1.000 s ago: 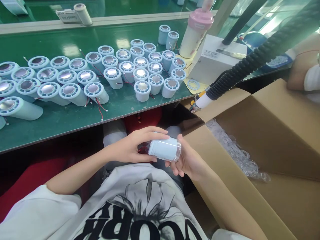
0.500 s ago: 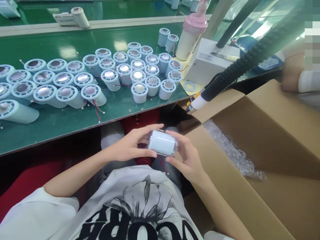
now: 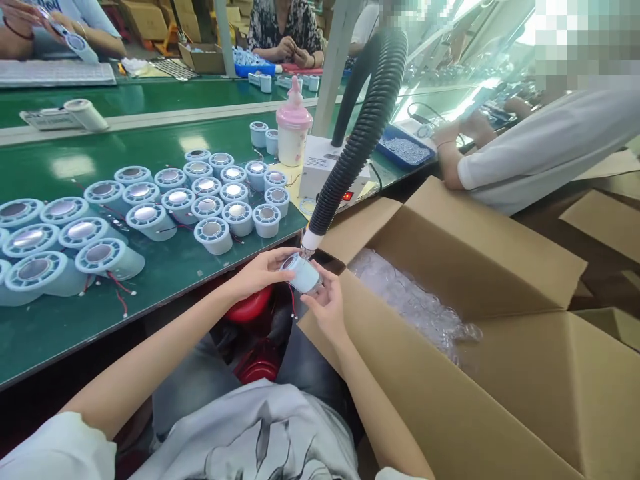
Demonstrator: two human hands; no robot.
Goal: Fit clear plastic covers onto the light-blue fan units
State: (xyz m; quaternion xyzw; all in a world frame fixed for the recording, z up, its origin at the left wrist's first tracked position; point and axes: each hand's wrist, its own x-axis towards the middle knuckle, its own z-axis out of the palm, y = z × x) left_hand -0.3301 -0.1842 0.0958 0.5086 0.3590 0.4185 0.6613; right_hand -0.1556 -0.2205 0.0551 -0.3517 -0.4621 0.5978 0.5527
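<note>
Both hands hold one pale blue cylinder (image 3: 303,273) with a clear cap on its right end, just below the white nozzle (image 3: 310,241) of a black ribbed hose (image 3: 363,130). My left hand (image 3: 260,272) grips it from the left and above. My right hand (image 3: 325,303) cups it from below and the right. A red wire hangs from the cylinder. Many matching blue cylinders (image 3: 215,235) with metal discs on top stand and lie on the green table (image 3: 165,267) to the left.
An open cardboard box (image 3: 450,373) with clear plastic caps (image 3: 410,300) stands at my right. A white device (image 3: 320,175) and a pink-lidded bottle (image 3: 293,137) sit on the table. A person in a white sleeve (image 3: 530,157) works at right; other people sit at the far table.
My hands lifted the cylinder up from my lap to the hose nozzle at the table edge. The camera tilted up, so the far table and other people came into view.
</note>
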